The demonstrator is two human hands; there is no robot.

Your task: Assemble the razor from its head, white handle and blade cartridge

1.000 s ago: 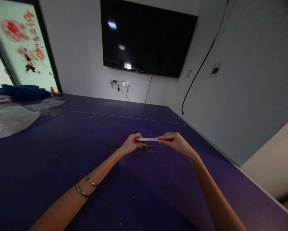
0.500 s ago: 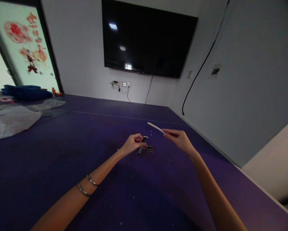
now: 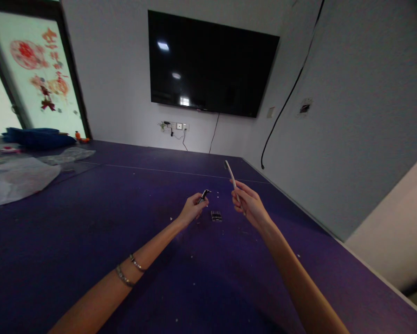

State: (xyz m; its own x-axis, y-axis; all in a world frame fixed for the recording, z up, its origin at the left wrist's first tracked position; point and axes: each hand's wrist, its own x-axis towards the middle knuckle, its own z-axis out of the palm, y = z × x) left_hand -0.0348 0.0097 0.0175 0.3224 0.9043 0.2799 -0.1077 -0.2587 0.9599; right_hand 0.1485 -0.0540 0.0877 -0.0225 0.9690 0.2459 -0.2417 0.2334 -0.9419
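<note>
My left hand [image 3: 193, 208], with two bracelets further up its arm, is closed around a razor [image 3: 204, 195] with a dark handle and a small silvery head tilted up to the right. To its right, my right hand [image 3: 247, 200] grips a white toothbrush [image 3: 232, 174] near its lower end. The toothbrush points up and slightly left, with dark bristles at its top. Between and just below the hands, a small dark case [image 3: 216, 216] with a shiny surface lies on the purple surface [image 3: 142, 241]; its contents are too small to tell.
Small white bits are scattered about the surface. Clear plastic sheeting [image 3: 23, 181] and a dark blue cloth bundle [image 3: 37, 138] lie at the far left. A black cable [image 3: 288, 99] hangs at the right wall. A television [image 3: 208, 65] is mounted ahead above sockets.
My right hand has turned the toothbrush from slanting left to nearly upright, with more fingers around its handle. My left hand has lifted and tilted the razor, drawing slightly away from the case.
</note>
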